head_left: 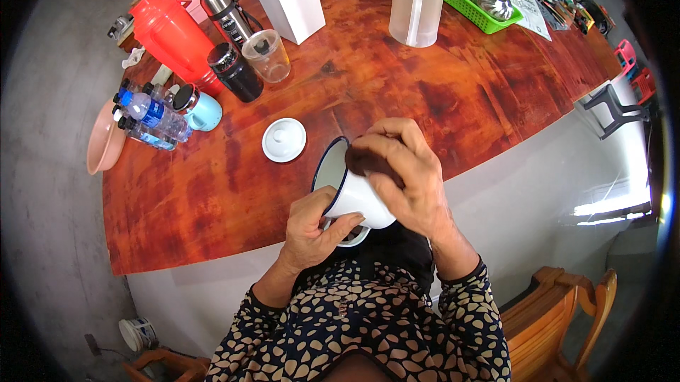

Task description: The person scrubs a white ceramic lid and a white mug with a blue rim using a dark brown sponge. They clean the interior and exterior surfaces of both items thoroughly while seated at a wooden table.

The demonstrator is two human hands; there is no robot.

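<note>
a person's two bare hands worked on a white enamel mug (354, 203) with a dark blue rim, held tilted with its mouth toward the left, by the near edge of a glossy red-brown table (361, 88). the left hand (309, 232) was clamped on the mug near its rim and handle, the thumb lying along the outside. the right hand (413, 180) had its fingers closed around a soft-looking dark brown pad (368, 159), pressed to the mug's outer wall just below the rim.

the white lid (284, 139) was already off, lying on the table beyond the mug, knob up. the wiping seemed to be under way rather than finished: the pad was against the mug, and the mug was not yet set down or covered. the visible outside looked plain white; how much had been wiped, inside or out, could not be told. the lid's return probably remained.
</note>
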